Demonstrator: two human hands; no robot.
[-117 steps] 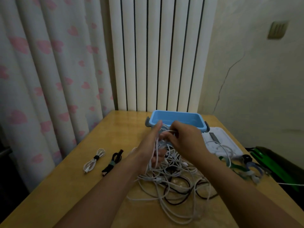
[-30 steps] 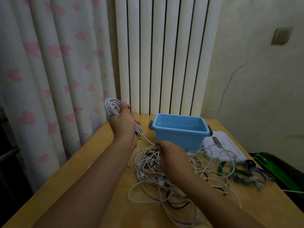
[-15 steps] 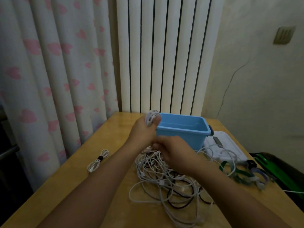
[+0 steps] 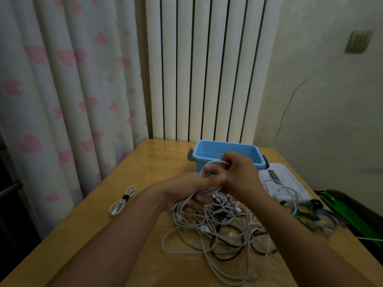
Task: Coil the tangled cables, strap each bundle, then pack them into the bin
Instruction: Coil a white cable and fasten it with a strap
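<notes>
Both hands' fingers [image 4: 209, 198] curl around white cable loops [image 4: 209, 175], held above the tangled pile [image 4: 219, 228].

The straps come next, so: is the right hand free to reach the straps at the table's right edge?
Probably not yet. The right hand is pinching the white cable coil that the left hand grips; the straps lie unobstructed nearby.

I see a light-blue bin [image 4: 226, 151] with grey latches at twelve o'clock. White and black cables [image 4: 219, 230] tangle on my tan table [image 4: 145, 204]; pink-hearted white curtain [image 4: 62, 90] at ten.
</notes>
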